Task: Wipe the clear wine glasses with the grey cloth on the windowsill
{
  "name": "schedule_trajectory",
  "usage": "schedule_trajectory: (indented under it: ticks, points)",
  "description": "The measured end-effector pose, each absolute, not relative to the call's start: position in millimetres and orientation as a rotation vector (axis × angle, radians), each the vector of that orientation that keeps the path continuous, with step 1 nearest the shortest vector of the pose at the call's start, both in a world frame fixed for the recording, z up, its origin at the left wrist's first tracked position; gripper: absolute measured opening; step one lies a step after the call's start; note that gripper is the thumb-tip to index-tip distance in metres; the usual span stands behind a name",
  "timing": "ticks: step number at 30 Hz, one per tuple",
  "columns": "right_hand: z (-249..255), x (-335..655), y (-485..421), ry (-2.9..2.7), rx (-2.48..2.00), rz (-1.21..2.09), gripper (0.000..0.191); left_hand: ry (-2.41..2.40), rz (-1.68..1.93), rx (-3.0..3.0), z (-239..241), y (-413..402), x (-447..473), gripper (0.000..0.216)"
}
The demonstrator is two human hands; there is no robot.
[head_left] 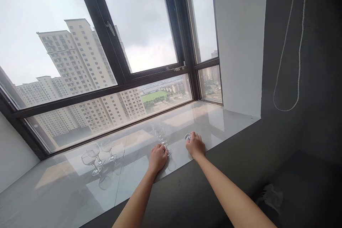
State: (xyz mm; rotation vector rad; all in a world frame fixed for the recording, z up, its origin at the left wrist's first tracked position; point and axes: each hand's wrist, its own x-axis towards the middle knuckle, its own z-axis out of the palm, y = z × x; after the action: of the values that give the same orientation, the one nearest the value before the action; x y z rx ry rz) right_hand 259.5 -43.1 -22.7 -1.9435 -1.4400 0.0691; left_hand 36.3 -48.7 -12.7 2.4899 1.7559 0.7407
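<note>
A clear stemmed glass (160, 132) stands on the glossy window sill, and my left hand (158, 156) is closed at its stem and foot. My fingers partly cover the lower part of this glass. To the right, my right hand (196, 145) is closed on a grey cloth (187, 136), apart from the glass. Only a small bunched part of the cloth shows past my fingers. Farther left on the sill, three more stemmed glasses stand upright in a close group, among them a front glass (88, 158) and a right-hand glass (107, 146).
The pale, reflective sill (133, 181) ends in a front edge just below my hands. Behind it rises a dark-framed window (120, 82) with a handle (110, 28). A beaded blind cord (299, 60) hangs at the right. A pale crumpled thing (272, 197) lies low at the right.
</note>
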Motion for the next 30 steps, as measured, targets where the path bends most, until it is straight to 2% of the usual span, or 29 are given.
schedule_trajectory:
  ticks: [30]
  points:
    - [-23.0, 259.6, -44.3, -1.440, -1.942, 0.048, 0.026, 1.773, 0.765, 2.486, -17.2, -44.4, 36.6, 0.018]
